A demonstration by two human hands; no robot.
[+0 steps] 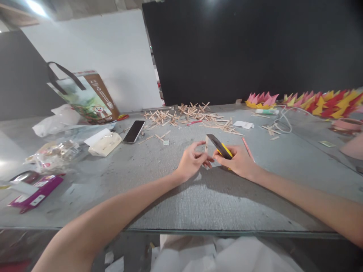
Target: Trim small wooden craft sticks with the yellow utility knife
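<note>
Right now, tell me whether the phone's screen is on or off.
Off, it seems: the phone lies flat on the table, its upward face wholly dark.

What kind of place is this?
Probably a craft worktable: a heap of wooden sticks, a row of folded paper shapes, a yellow-black cutter in the right hand, a single stick in the left hand.

Bench materials: wood, plastic, paper, film.
Grey table: matt, coarse-grained surface. The held stick and the stick pile: bare pale wood, unvarnished. The cutter: black and yellow plastic, slight sheen. The phone: glossy dark glass. The folded shapes: matt coloured paper. The carrier bag: printed semi-gloss card, cloth strap. The wrappers: clear crinkled film, shiny. The purple packets: glossy.
</note>
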